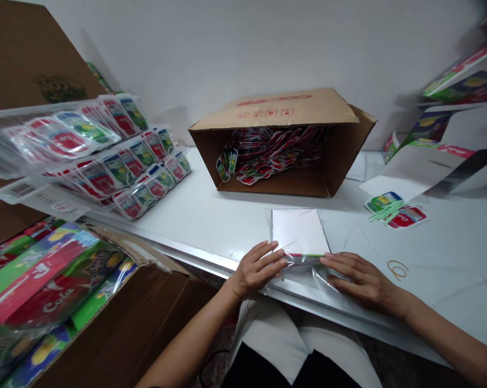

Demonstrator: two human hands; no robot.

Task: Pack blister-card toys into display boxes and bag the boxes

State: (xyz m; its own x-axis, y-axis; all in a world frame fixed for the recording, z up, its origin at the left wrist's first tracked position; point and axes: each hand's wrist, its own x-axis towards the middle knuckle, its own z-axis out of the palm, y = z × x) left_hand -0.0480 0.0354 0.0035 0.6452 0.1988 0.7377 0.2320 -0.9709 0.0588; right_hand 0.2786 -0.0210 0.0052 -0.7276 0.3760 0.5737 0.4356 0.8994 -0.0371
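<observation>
The white flat box (300, 230) lies on the counter (227, 229), near its near edge, between the two hands and reaching a little to the far side of them. Its near left corner is just by the fingertips of the left hand (261, 267), and its near right corner is by those of the right hand (358, 277). Clear plastic film (318, 277) shows along the box's near side, between the hands. Farther off stands an open cardboard box (273, 113), its mouth facing near and filled with drink-printed cards (279, 153). To the right, green ties (388, 212) lie across two more cards.

The film is so transparent that its outline is hard to follow, and the underside of the white flat box is hidden. On the near left, a carton (142, 302) of colourful packs (45, 285) is cut off by the picture's edge; at far right, folded printed boxes (449, 129) are partly cut off and blurred.

The left hand's fingers are stretched out, close together; the right hand's are slightly bent. Both reach the film at the box's near side, but with the thumbs poorly seen, whether either hand pinches it cannot be told.
</observation>
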